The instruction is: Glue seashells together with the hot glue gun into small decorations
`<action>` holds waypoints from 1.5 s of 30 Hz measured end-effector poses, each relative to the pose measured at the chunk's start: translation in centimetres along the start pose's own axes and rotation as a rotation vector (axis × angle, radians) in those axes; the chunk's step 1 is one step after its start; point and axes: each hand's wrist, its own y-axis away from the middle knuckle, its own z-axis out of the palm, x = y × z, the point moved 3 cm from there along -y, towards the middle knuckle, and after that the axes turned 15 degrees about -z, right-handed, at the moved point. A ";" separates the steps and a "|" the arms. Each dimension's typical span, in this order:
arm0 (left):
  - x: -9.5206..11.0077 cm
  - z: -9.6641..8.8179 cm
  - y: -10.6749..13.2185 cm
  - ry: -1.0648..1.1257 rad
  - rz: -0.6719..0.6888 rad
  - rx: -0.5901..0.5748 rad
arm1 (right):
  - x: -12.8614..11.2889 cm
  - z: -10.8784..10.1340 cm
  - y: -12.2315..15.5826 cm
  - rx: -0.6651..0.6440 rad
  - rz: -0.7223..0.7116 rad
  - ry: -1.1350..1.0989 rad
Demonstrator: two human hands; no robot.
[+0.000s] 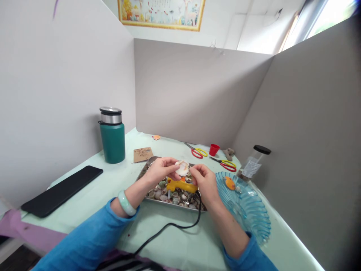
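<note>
My left hand (pixel 161 171) and my right hand (pixel 205 181) together pinch a pale scallop shell (pixel 182 168) above a metal tray (pixel 145 167) filled with several small shells. A yellow glue gun (pixel 180 186) lies across the tray just below the shell, its black cord (pixel 169 226) trailing toward me. Both hands have fingers closed on the shell's edges. A green bangle sits on my left wrist.
A green flask (pixel 112 135) stands at the back left, a black phone (pixel 62 190) near the left edge. A blue ribbed glass dish (pixel 245 205) with an orange shell lies right of the tray. Two scissors (pixel 199 151), a red cup (pixel 214 149) and a clear jar (pixel 254 162) sit behind.
</note>
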 end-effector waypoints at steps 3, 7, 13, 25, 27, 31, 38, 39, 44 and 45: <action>0.0 0.0 0.1 -0.021 0.009 0.004 | 0.2 0.0 0.0 -0.004 -0.001 -0.008; 0.0 0.0 0.1 -0.020 0.016 -0.009 | 0.2 0.0 0.1 0.012 0.004 -0.027; 0.1 0.1 0.1 -0.016 0.024 -0.031 | 0.1 0.2 0.2 0.039 0.005 -0.037; 0.2 0.1 0.2 -0.020 0.018 -0.019 | 0.7 0.2 0.4 0.037 -0.033 0.044; 0.2 0.1 0.2 -0.020 0.017 -0.013 | 0.7 0.3 0.4 0.020 -0.024 0.052; 0.3 0.0 0.1 -0.024 0.014 0.017 | 0.4 0.5 0.5 -0.006 -0.025 0.021; 0.5 0.1 0.3 -0.020 0.001 0.080 | 0.4 0.6 0.5 -0.038 -0.015 -0.009; 0.6 0.0 0.3 -0.017 -0.002 0.085 | 0.4 0.7 0.5 -0.044 -0.003 -0.020; 0.7 0.1 0.4 -0.013 0.006 0.095 | 0.3 0.7 0.3 -0.046 0.066 -0.094; 0.8 0.1 0.4 -0.007 0.009 0.095 | 0.2 0.7 0.3 -0.036 0.067 -0.099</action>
